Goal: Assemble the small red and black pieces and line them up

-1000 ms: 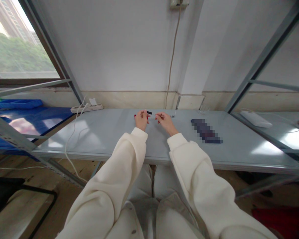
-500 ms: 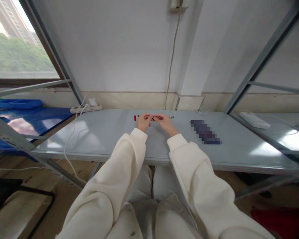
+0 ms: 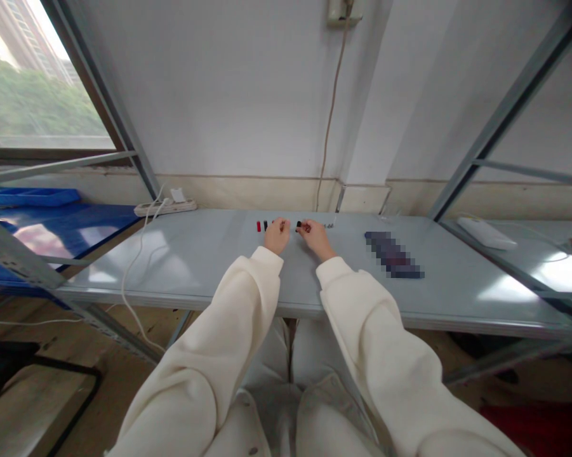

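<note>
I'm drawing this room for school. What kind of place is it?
Probably a small workshop or workroom: there's a long grey table between metal posts, a power strip, and a small red piece beside the left hand.

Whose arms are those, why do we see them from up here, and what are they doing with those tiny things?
There's no robot here, just a person in cream sleeves. The camera is worn on their head, looking forward and down, so you see almost what they see.

The right hand pinches a small black piece. The left hand is close beside it; I can't tell whether it holds anything.

On the grey table are a small red piece, another black piece, some tiny bits and, to the right, a dark thing blurred into squares.
</note>
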{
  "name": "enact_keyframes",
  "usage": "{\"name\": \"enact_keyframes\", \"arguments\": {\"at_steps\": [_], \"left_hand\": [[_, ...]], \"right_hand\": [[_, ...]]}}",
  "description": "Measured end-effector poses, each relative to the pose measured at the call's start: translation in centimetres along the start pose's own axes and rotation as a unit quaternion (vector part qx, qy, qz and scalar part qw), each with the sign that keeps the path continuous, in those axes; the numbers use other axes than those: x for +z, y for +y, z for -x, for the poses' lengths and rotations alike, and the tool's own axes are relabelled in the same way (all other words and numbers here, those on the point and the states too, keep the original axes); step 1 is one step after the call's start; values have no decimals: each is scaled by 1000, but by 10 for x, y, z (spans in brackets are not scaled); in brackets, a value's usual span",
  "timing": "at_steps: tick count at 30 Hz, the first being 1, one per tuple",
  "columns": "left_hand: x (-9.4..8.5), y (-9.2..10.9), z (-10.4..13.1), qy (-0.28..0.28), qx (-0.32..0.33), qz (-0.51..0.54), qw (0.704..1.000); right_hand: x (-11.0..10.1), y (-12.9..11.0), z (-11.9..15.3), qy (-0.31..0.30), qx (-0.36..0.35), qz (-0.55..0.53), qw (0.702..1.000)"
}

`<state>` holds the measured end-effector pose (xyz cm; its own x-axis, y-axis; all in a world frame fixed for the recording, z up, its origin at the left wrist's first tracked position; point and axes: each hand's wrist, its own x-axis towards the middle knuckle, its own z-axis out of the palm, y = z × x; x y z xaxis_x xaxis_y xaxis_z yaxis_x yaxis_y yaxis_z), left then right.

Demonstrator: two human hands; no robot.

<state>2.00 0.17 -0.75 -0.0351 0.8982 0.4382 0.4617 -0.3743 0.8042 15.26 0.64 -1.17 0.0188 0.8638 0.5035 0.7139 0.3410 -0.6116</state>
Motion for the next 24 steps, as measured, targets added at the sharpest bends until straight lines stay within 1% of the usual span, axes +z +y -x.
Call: {"name": "enact_keyframes", "arguments": {"at_steps": [1, 3, 6, 14, 18, 24], "left_hand": [[-1, 1, 1, 3, 21, -56, 998], [-2, 3, 4, -10, 47, -152, 987], [-2, 5, 7, -31, 43, -219, 974], [-1, 6, 7, -77, 47, -262, 961], [-1, 5, 7, -81, 45, -274, 957], [-1, 6, 9, -94, 25, -289, 952]], "right_hand": [[3, 4, -4, 13, 13, 15, 1000], [9, 11, -12, 24, 38, 38, 998], [16, 18, -22, 24, 57, 62, 996], [24, 30, -35, -8, 72, 112, 991], [26, 34, -36, -27, 71, 136, 988], [26, 35, -38, -58, 98, 168, 979]]}}
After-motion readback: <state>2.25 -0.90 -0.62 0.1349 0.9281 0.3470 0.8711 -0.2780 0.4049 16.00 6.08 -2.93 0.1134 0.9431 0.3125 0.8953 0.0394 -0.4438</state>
